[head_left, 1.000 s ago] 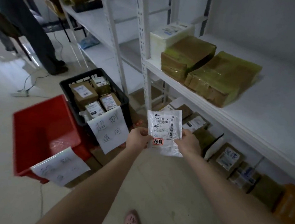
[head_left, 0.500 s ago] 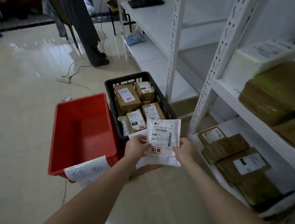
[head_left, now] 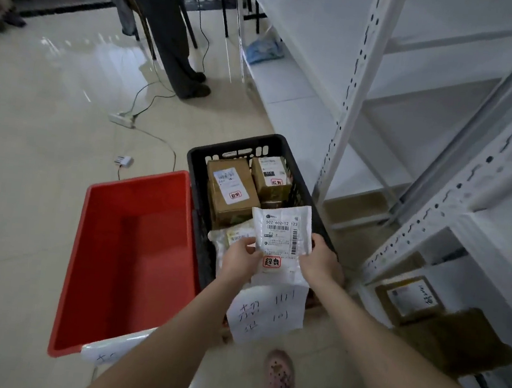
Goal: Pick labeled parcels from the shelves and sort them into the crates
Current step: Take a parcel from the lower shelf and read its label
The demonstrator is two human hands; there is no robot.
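Note:
I hold a flat white parcel with a barcode label and a red stamp between both hands. My left hand grips its left edge and my right hand its right edge. The parcel hangs over the near end of the black crate, which holds several brown labeled boxes and a pale bag. A handwritten paper sign hangs on the crate's front. The red crate stands to its left with nothing inside and a paper sign on its front rim.
White metal shelving runs along the right; its bottom shelf holds brown parcels. Another person's legs stand at the back. A power strip and cable lie on the tiled floor. My foot is below the crates.
My view has swung left and down from the shelves to the crates. Both hands have carried the white parcel over the black crate's near end.

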